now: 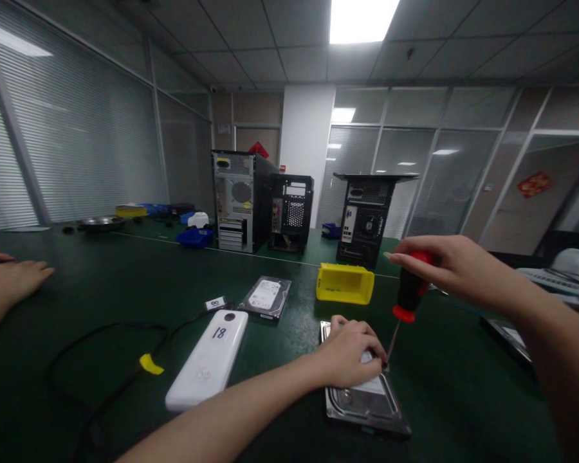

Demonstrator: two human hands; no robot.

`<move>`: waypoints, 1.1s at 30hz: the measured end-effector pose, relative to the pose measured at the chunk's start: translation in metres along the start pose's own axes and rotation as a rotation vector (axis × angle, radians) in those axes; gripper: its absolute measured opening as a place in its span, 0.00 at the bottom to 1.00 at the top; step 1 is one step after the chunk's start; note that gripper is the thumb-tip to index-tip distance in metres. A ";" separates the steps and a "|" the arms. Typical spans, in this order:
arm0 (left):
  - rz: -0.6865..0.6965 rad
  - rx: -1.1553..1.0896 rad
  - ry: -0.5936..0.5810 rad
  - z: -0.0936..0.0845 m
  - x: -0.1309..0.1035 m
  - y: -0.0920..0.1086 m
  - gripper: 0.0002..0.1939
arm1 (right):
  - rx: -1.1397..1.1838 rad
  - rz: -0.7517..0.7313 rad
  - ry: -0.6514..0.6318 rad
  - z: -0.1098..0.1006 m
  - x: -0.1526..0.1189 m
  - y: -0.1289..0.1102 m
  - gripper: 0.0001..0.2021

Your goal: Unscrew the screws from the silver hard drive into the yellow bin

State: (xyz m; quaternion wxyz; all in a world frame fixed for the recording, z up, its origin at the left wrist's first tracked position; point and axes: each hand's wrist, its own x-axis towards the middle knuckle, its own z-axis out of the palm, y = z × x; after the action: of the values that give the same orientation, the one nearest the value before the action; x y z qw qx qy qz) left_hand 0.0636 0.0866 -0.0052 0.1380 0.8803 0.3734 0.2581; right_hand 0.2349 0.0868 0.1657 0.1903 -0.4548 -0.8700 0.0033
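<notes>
My left hand (351,354) presses down on a silver hard drive (367,408) lying on the green table, its fingers curled over the drive's top and edge. In my right hand (439,254) is a red and black screwdriver (410,289), gripped from above by the handle. The screwdriver stands almost upright, and its tip meets the drive's right edge close to my left fingertips. Whether a screw sits under the tip is too small to tell. Just beyond the drive is a yellow plastic bin (345,285) lying with its opening toward me.
A second hard drive (266,297) and a white power bank (207,360) marked 18, with a black cable (110,326), lie to the left. Computer cases (236,199) stand behind. Another person's hand (14,283) rests at far left. Another drive (509,337) lies at right.
</notes>
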 end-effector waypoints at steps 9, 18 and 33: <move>0.003 0.015 0.000 0.002 0.001 -0.002 0.09 | 0.040 0.034 0.034 0.004 0.001 0.016 0.28; 0.021 -0.012 0.017 0.002 0.000 -0.003 0.09 | 0.099 0.032 -0.025 0.003 -0.002 0.007 0.24; -0.010 -0.008 -0.026 -0.003 0.000 0.002 0.10 | 0.098 0.145 0.039 0.006 0.000 0.023 0.29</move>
State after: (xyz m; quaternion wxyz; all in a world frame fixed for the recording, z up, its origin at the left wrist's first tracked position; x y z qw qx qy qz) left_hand 0.0629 0.0857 -0.0022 0.1475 0.8812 0.3750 0.2471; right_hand 0.2511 0.1009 0.1558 0.2284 -0.5066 -0.8298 0.0508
